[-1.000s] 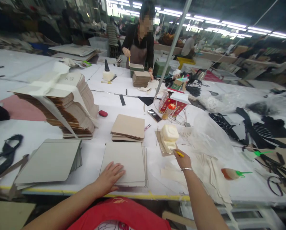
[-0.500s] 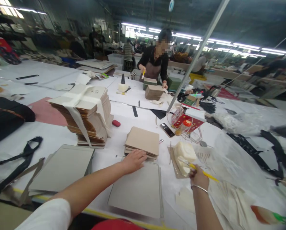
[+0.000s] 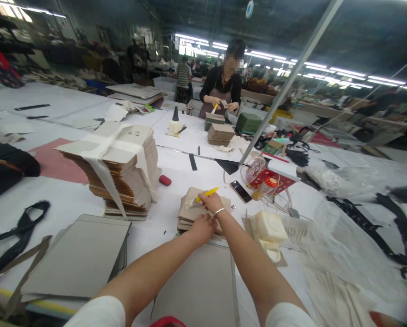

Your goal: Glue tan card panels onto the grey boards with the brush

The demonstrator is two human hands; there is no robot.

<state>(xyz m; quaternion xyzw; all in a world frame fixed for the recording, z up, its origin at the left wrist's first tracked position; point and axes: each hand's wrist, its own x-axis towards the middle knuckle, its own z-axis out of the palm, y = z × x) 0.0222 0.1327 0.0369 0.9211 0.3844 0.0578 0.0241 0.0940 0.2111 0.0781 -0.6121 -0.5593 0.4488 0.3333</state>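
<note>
My right hand [image 3: 210, 202] is closed round a yellow-handled brush [image 3: 201, 198] whose bristles rest on the top sheet of a small stack of brown cardboard pieces [image 3: 191, 213]. My left hand [image 3: 201, 228] lies on the near edge of that same stack, its fingers mostly hidden behind the right wrist. A grey board [image 3: 198, 286] lies flat just in front of me under both forearms. To the right sits a cream-coloured tub of glue [image 3: 267, 228] on a scrap of card.
A tall strapped pile of brown card [image 3: 121, 165] stands at left, grey boards [image 3: 77, 256] lie near it. A phone [image 3: 240, 191], a red box [image 3: 270, 178] and a slanting metal pole [image 3: 285, 91] lie beyond. Another person [image 3: 222, 86] works across the table. Black straps [image 3: 367, 213] and plastic sheet cover the right.
My right hand has carried the brush from the glue tub leftward onto the brown stack. My left hand has moved from the grey board up to the stack's edge.
</note>
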